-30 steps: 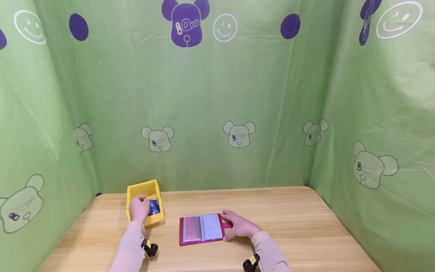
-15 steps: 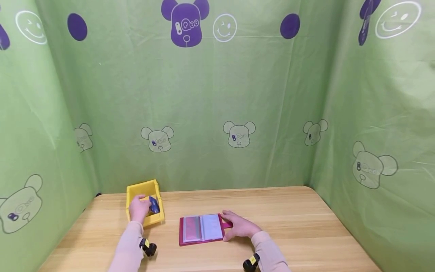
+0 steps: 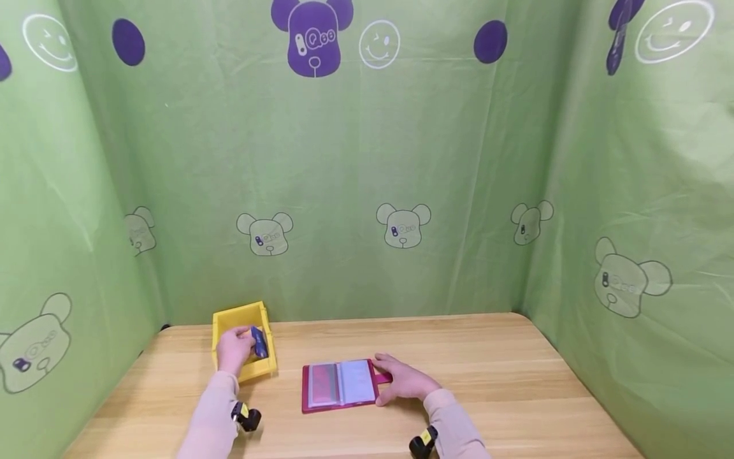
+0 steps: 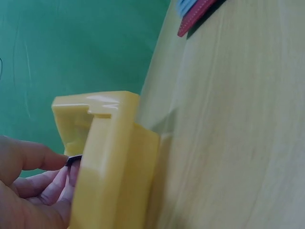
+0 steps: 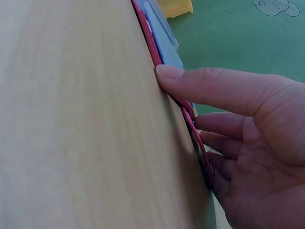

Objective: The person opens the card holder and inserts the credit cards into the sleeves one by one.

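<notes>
My left hand point(image 3: 234, 349) reaches into a yellow bin point(image 3: 271, 364) at the table's left. It pinches a dark blue card point(image 3: 260, 342), tilted inside the bin. In the left wrist view, only the thin edge of the card point(image 4: 74, 159) shows between the fingers, beside the yellow wall. A magenta card holder point(image 3: 306, 408) lies spread flat at the middle, its clear sleeves showing. At its right edge rests my right hand point(image 3: 406, 380), thumb and fingers apart. Its thumb touches the cover's edge in the right wrist view, with the fingers beside the strap point(image 5: 193, 129).
The wooden table point(image 3: 504, 389) runs back to a green curtain point(image 3: 344, 280) printed with bear shapes, which also closes off both sides. The bin stands close to the back left edge, its walls rising around the left hand.
The card in the left hand has tipped from facing up to a steeper slant. Both the right hand and the card holder stay in place.
</notes>
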The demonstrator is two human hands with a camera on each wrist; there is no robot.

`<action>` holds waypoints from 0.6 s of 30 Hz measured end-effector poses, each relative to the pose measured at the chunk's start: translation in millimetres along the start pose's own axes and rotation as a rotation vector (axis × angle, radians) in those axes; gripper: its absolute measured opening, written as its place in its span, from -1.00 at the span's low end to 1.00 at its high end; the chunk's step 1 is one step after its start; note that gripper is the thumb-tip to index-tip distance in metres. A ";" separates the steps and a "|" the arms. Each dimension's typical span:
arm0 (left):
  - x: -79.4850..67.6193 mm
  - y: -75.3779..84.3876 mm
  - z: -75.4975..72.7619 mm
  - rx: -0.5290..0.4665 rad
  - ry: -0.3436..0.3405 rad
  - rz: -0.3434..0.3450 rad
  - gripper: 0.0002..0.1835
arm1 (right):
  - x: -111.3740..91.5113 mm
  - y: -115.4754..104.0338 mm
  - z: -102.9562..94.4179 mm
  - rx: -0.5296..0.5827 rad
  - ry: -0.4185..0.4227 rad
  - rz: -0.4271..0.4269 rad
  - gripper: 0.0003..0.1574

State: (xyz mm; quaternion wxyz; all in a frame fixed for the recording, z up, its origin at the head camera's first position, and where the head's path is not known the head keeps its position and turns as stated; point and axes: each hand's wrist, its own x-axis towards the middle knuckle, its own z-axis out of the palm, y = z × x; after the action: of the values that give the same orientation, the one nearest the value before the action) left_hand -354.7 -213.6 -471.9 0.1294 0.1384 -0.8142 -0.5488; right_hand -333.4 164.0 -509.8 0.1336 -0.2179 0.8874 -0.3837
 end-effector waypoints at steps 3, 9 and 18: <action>-2.5 5.7 -2.7 -0.017 -0.014 0.014 -0.50 | -0.2 -0.6 -0.8 0.000 0.003 0.004 0.17; -8.0 15.2 -11.5 -0.011 -0.007 0.054 -0.50 | 0.1 -0.9 -0.8 0.001 0.004 0.009 0.18; -16.4 29.5 -28.3 -0.033 -0.001 0.064 -0.46 | -1.9 -2.3 -0.5 -0.003 0.005 0.013 0.18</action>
State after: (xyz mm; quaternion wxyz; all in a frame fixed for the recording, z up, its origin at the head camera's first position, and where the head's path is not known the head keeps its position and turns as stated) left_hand -331.7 -221.3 -435.2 0.1489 0.1097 -0.8090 -0.5579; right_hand -331.4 163.9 -507.7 0.1332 -0.2114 0.8897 -0.3820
